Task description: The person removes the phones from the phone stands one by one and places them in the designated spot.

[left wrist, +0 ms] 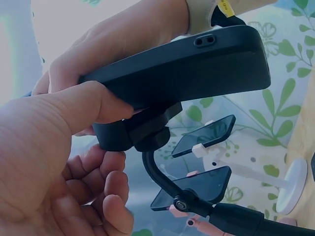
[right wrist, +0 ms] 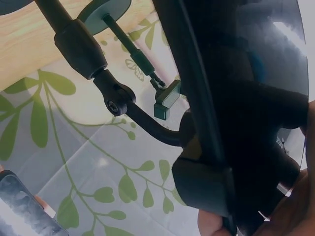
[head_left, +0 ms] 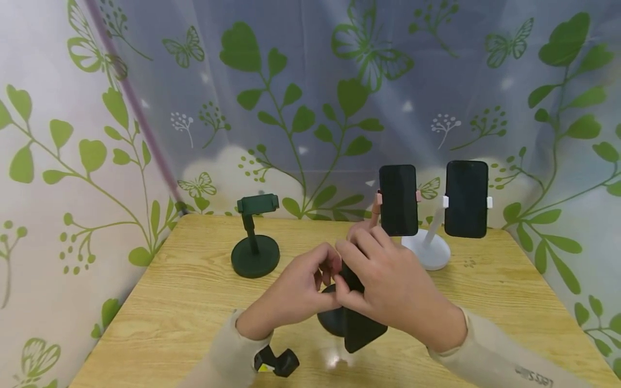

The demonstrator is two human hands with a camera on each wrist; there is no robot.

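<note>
A black smartphone (head_left: pixel 363 330) sits at the clamp (left wrist: pixel 152 120) of a black phone stand, whose round base (head_left: pixel 330 318) rests on the table below. My right hand (head_left: pixel 388 275) grips the phone from its right side, fingers over the upper part. From the left, my left hand (head_left: pixel 304 281) pinches the clamp's end, the thumb along the phone's lower edge and the fingers curled beneath in the left wrist view. A bent arm (right wrist: pixel 152 128) joins the clamp to the pole (right wrist: pixel 78 46). The right hand covers part of the phone in the head view.
An unloaded dark green phone stand (head_left: pixel 254 256) stands at the back left of the wooden table (head_left: pixel 184 318). Behind my right hand, a pink stand holds one phone (head_left: pixel 399 199) and a white stand (head_left: pixel 427 250) another phone (head_left: pixel 467 199). A leaf-patterned curtain (head_left: pixel 310 108) hangs behind.
</note>
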